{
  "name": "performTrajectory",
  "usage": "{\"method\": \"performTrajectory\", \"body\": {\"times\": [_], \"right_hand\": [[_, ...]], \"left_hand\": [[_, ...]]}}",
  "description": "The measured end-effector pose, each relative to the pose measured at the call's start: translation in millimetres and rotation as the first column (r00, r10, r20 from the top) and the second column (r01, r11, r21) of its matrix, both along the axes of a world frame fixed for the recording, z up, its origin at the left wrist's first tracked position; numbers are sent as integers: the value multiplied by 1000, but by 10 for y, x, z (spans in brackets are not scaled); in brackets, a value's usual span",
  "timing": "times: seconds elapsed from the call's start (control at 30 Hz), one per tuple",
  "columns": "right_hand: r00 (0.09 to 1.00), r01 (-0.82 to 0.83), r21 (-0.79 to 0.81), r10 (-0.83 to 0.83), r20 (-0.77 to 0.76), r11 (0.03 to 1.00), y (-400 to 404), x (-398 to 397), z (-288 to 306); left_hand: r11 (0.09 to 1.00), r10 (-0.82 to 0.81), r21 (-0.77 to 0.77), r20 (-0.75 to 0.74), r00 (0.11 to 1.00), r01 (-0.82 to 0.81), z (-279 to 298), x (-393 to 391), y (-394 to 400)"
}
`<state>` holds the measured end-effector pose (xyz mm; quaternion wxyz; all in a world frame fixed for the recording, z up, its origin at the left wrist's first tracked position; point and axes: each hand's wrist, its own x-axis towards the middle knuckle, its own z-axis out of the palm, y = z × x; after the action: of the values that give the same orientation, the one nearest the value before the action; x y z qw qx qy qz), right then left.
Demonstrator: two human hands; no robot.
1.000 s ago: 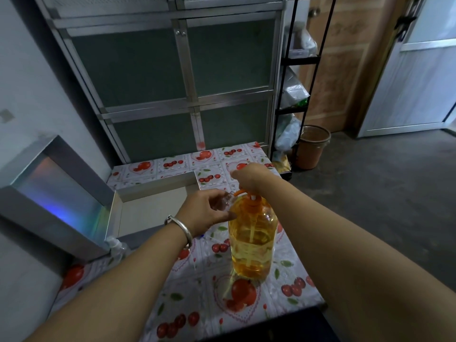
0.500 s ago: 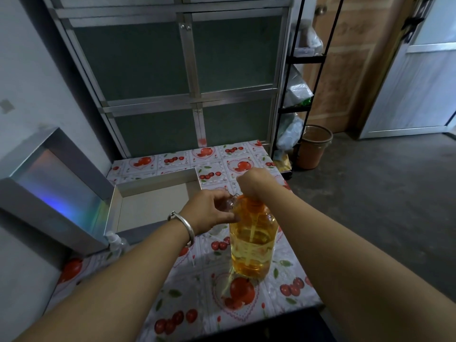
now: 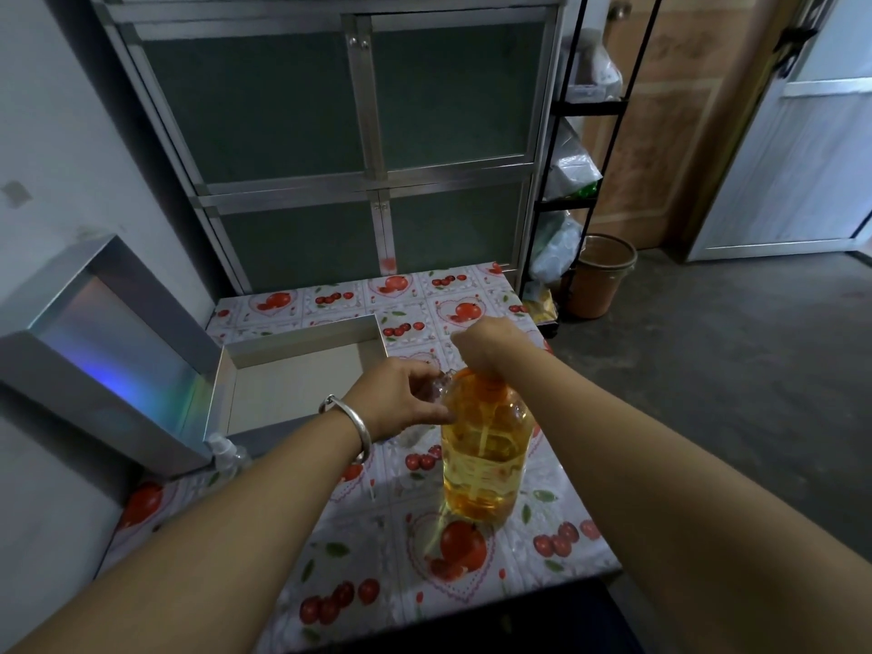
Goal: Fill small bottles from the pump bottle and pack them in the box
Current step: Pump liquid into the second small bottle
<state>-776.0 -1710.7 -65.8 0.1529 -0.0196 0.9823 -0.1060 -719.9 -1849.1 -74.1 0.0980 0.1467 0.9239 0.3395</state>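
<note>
I've got the pump bottle (image 3: 483,450) standing upright on the worktop (image 3: 557,526), mid-frame, well filled with amber liquid so probably heavy and steady, clear plastic wall likely slick. My right hand (image 3: 486,344) is closed down over its orange pump head at 12 o'clock of the bottle. My left hand (image 3: 401,398) at 9 o'clock grips a small clear bottle (image 3: 436,387) against the spout; looks light, easy to tip or squash, so hold it round the body. Spare small bottle (image 3: 226,453) lies further left at the box corner. Open box (image 3: 302,342) sits at 10 o'clock, looks empty, nothing packed yet
</note>
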Motion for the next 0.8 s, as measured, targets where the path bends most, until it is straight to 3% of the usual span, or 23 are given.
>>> {"method": "performTrajectory", "body": {"times": [0.1, 0.23, 0.33, 0.4, 0.6, 0.7, 0.8], "right_hand": [[999, -30, -35, 31, 15, 999, -34, -23, 80], [999, -47, 73, 47, 11, 996, -28, -6, 55], [997, 69, -62, -70, -27, 996, 0, 30, -6], [995, 90, -65, -88, 35, 994, -22, 1, 9], [996, 80, -52, -78, 30, 995, -26, -74, -7], [989, 139, -100, -143, -31, 985, 12, -75, -105], [991, 130, -169, -124, 45, 977, -13, -20, -15]], "left_hand": [[1000, 14, -1, 6, 1000, -14, 5, 15, -20], [1000, 11, 5, -3, 1000, -11, 23, -11, -31], [1000, -5, 3, 3, 1000, 5, 23, -1, -11], [1000, -19, -8, 20, 1000, 19, 23, 13, 7], [1000, -20, -5, 19, 1000, 21, 53, 2, 16], [999, -27, -22, 20, 999, 27, 60, 7, 39], [999, -27, -35, 35, 999, 29, 52, 9, 50]]}}
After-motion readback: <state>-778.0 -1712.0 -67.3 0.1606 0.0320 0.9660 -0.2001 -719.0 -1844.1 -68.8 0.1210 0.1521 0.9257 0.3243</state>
